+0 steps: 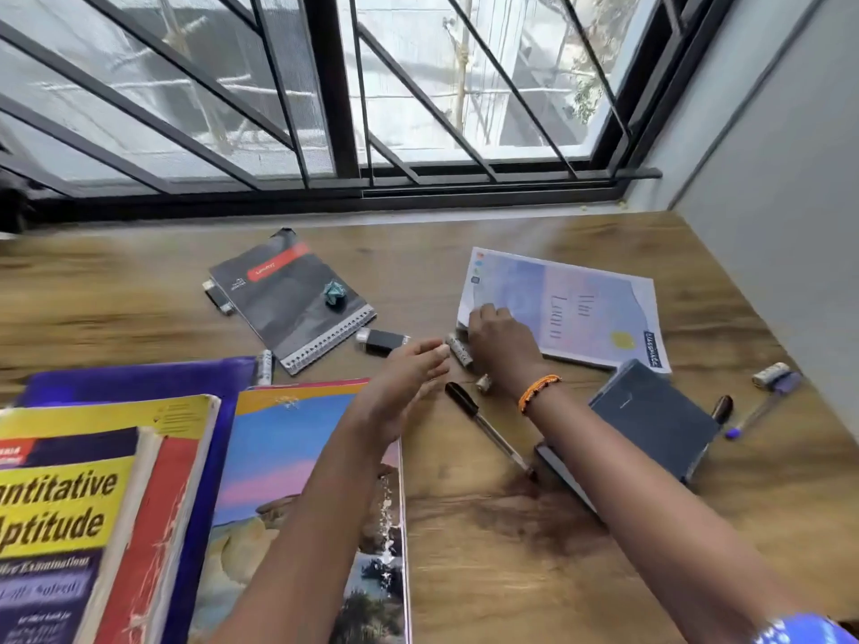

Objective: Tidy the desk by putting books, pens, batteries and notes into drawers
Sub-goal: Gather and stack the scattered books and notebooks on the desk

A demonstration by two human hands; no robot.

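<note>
Desk (465,527): wood-grain surface, matt, brown. Spiral notebook (288,295): dark matt cover, metal wire binding along one edge. Pastel booklet (581,313): paper cover with a slight sheen. Yellow book (60,504): paper cover, worn and torn along the spine. Pen (488,429): clear plastic barrel, dark cap. Window bars (332,86): dark metal.

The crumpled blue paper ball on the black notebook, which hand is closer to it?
Left. The left hand reaches out just below and right of the paper ball. The right hand rests farther right, on the pale blue booklet.
</note>
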